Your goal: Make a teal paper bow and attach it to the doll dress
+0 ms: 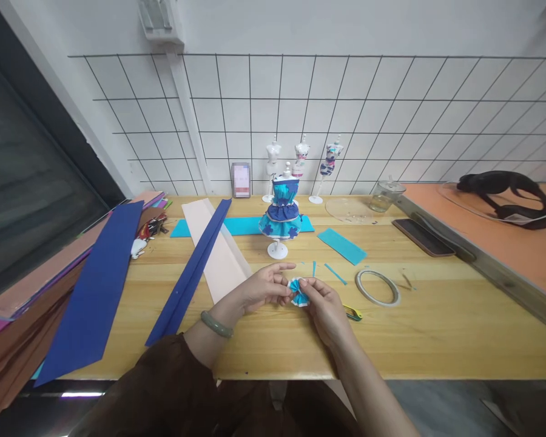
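Observation:
Between my two hands is a small pleated blue paper rosette [299, 298] with white edging, held above the table. My left hand [269, 286] pinches its left side, the index finger stretched out above. On its right side, my right hand [324, 303] grips it between thumb and fingers. Just behind stands a miniature dress form [279, 209] in a ruffled blue and turquoise paper dress, on a white round base. Thin turquoise paper strips [335, 274] lie beyond my right hand. A yellow cutter [352, 313] lies beside that hand, partly hidden by it.
A tape roll [377, 287] and a phone [423, 237] lie to the right, near a glass jar [386, 195]. Dark blue [188, 273] and pale pink paper [218, 255] spread leftward. Turquoise paper [343, 246] lies behind. Several small dress forms [330, 164] stand by the wall.

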Demonstrator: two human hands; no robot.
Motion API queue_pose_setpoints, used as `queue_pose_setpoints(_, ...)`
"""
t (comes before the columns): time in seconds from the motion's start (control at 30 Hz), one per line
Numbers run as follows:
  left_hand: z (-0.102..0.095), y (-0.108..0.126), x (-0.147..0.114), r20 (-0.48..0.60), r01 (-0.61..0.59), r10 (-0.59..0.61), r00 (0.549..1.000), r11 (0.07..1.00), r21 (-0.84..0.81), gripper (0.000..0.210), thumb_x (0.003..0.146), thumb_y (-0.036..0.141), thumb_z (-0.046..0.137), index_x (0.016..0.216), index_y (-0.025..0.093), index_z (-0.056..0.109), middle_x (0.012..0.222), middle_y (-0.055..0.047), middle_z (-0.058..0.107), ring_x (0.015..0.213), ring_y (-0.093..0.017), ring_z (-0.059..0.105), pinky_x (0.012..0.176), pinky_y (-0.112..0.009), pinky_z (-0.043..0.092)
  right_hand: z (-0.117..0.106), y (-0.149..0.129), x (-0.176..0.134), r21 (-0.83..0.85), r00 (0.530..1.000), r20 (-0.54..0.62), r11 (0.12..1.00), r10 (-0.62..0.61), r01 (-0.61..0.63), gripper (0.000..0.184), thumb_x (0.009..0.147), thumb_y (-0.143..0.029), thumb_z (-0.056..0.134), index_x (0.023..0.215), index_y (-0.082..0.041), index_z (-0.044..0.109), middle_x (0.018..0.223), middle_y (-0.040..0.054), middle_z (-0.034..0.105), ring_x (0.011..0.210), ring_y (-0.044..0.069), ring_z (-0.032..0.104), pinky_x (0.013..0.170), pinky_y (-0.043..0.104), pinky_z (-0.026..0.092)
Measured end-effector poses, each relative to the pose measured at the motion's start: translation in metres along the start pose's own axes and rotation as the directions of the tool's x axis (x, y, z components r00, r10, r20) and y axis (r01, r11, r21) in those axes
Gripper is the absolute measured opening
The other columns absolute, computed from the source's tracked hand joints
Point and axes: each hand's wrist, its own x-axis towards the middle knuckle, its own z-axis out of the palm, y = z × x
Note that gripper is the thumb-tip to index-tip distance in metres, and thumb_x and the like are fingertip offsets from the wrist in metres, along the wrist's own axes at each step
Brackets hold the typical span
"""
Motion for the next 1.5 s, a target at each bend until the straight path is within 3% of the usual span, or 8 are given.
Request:
queue_pose_setpoints(0.27, -0.0012, -0.0034, 0.0007, 0.0, -0.011, 0.011, 1.0, 1.0, 0.004, 0.049, 0.062, 0.017, 0.072, 0.107, 0.016, 0.05, 0.074, -0.001, 0.058, 0.057, -0.009, 0.055, 0.059, -0.026, 0.041, 0.0018, -0.0025, -0.0014, 0.046, 1.0, -0.009, 0.999, 0.004, -0.003, 0.023, 0.066, -0.039, 0.071, 0.07, -0.018, 0.064, 0.064, -0.0005, 0.063, 0.058, 0.012, 0.055, 0.061, 0.025, 0.042)
queue_pose_setpoints(0.47, -0.0005, -0.0013, 0.0035, -0.064, -0.061, 0.055, 0.996, 0.993, -0.097, 0.045, 0.062, 0.017, 0.073, 0.102, 0.015, 0.052, 0.071, 0.0, 0.058, 0.057, -0.008, 0.054, 0.059, -0.023, 0.04, 0.0038, -0.0036, -0.0021, 0.035, 0.999, 0.008, 0.999, 0.031, -0.031, 0.035, 0.06, -0.038, 0.075, 0.088, -0.021, 0.064, 0.079, 0.0015, 0.067, 0.068, 0.015, 0.06, 0.067, 0.029, 0.046)
queue_pose_setpoints(0.67, 0.0023, 0.0005, 0.0043, -0.135, -0.068, 0.049, 0.99, 0.987, -0.143, 0.039, 0.058, 0.016, 0.075, 0.09, 0.013, 0.053, 0.068, 0.001, 0.057, 0.056, -0.007, 0.054, 0.057, -0.022, 0.04, -0.0004, 0.002, 0.0014, 0.037, 0.995, -0.087, 0.998, -0.047, 0.05, 0.03, 0.054, -0.034, 0.079, 0.077, -0.019, 0.066, 0.07, -0.0009, 0.064, 0.063, 0.012, 0.058, 0.066, 0.026, 0.045)
queue_pose_setpoints(0.93, 0.0045, 0.0004, 0.0025, -0.116, -0.052, 0.043, 0.992, 0.996, -0.076, 0.034, 0.06, 0.019, 0.074, 0.087, 0.012, 0.056, 0.069, 0.0, 0.059, 0.057, -0.008, 0.054, 0.06, -0.022, 0.04, -0.0015, 0.0033, 0.0009, 0.043, 0.997, -0.023, 0.996, -0.071, 0.072, 0.02, 0.067, -0.033, 0.071, 0.08, -0.019, 0.065, 0.074, 0.0007, 0.064, 0.069, 0.014, 0.057, 0.07, 0.028, 0.044)
queue_pose_setpoints(1.17, 0.0035, 0.0, 0.0015, -0.083, -0.047, 0.044, 0.996, 0.998, -0.033, 0.035, 0.061, 0.022, 0.074, 0.09, 0.013, 0.057, 0.069, -0.001, 0.057, 0.06, -0.009, 0.054, 0.06, -0.023, 0.04, -0.0023, 0.0031, 0.0028, 0.044, 0.994, -0.072, 0.995, -0.082, 0.085, 0.017, 0.066, -0.032, 0.072, 0.077, -0.02, 0.066, 0.069, -0.0014, 0.062, 0.065, 0.011, 0.054, 0.066, 0.024, 0.043)
queue_pose_setpoints(1.3, 0.0018, -0.0001, 0.0011, -0.032, -0.046, 0.047, 0.998, 0.999, 0.016, 0.039, 0.061, 0.024, 0.075, 0.095, 0.013, 0.058, 0.083, -0.006, 0.061, 0.073, -0.013, 0.057, 0.063, -0.025, 0.041, -0.002, 0.0016, 0.002, 0.054, 0.993, -0.078, 0.994, -0.094, 0.098, 0.018, 0.065, -0.032, 0.073, 0.077, -0.02, 0.066, 0.071, -0.0013, 0.063, 0.065, 0.011, 0.054, 0.066, 0.023, 0.043)
queue_pose_setpoints(1.5, 0.0005, -0.0037, 0.0049, -0.092, -0.113, 0.128, 0.988, 0.982, 0.152, 0.032, 0.066, 0.035, 0.07, 0.086, 0.011, 0.062, 0.075, -0.006, 0.061, 0.066, -0.011, 0.054, 0.063, -0.026, 0.04, 0.0001, 0.0004, -0.0007, -0.003, 0.994, -0.057, 0.996, -0.088, 0.088, 0.022, 0.063, -0.033, 0.074, 0.08, -0.02, 0.067, 0.072, -0.0001, 0.065, 0.066, 0.013, 0.056, 0.065, 0.025, 0.043)
